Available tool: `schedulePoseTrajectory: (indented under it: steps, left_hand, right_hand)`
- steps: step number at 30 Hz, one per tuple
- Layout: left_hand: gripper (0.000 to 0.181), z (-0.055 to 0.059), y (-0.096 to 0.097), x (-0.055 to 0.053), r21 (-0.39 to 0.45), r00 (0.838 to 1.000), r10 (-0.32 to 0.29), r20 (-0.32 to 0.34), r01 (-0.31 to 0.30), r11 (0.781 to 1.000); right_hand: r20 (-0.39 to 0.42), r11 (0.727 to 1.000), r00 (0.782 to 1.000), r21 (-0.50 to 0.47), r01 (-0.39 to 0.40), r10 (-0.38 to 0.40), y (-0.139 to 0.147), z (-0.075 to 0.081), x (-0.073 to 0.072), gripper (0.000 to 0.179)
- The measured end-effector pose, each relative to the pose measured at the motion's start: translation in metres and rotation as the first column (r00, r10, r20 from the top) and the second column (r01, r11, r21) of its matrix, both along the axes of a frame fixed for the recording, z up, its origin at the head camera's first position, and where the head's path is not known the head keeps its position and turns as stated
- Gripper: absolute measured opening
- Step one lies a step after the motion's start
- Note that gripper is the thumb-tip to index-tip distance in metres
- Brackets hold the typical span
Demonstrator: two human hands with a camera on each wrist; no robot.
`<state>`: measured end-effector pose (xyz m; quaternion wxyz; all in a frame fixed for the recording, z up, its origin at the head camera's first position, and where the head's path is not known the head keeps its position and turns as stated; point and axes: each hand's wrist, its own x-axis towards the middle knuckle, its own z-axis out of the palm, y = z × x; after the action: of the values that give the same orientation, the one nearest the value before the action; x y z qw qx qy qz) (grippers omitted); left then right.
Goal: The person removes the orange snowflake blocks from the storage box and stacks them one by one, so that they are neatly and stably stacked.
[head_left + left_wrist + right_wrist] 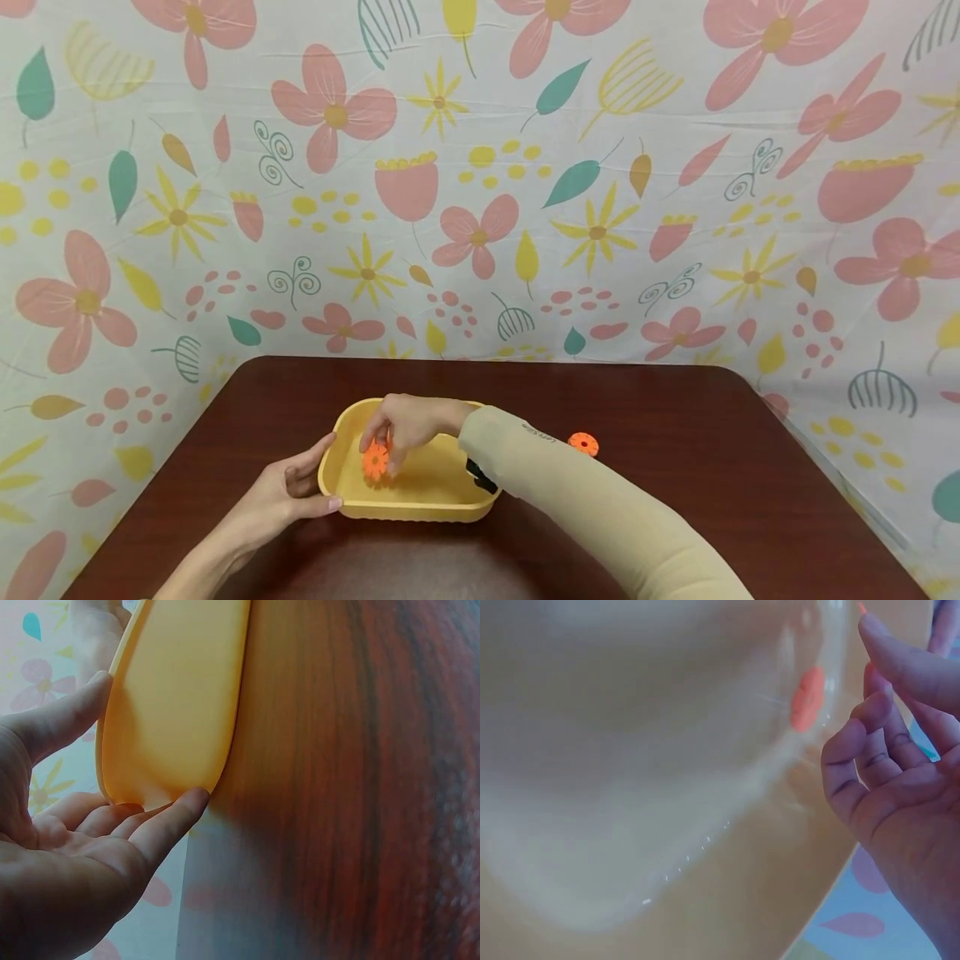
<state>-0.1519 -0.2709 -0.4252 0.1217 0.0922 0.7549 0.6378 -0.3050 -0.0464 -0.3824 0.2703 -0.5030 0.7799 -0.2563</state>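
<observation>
A yellow tray with rounded corners and raised walls sits on the dark table. My left hand holds its left end, thumb at the near rim and index finger at the far rim; the left wrist view shows this hand round the end of the tray. My right hand reaches down inside, pinching an orange flower-shaped disc. In the right wrist view, only an orange sliver shows by the fingertips of the right hand. Another orange shape appears lower on the tray; whether it is a reflection I cannot tell.
A second orange disc with a hole lies on the table right of the tray, just behind the right sleeve. A flower-patterned cloth hangs behind and beside the table.
</observation>
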Motion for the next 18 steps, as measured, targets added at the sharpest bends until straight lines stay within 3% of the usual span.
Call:
schedulePoseTrajectory:
  steps: [8, 18]
  left_hand:
    - [0.100, -0.001, 0.000, -0.001, -0.003, 1.000, 0.003, 0.011, -0.003, 1.000]
    - [0.099, 0.000, 0.000, -0.001, -0.011, 1.000, 0.005, 0.017, -0.005, 1.000]
  right_hand:
    - [0.006, 0.994, 0.997, -0.073, 0.080, -0.080, 0.021, 0.012, 0.003, 0.041]
    - [-0.003, 0.969, 0.980, -0.151, 0.197, -0.200, 0.054, 0.015, 0.002, 0.039]
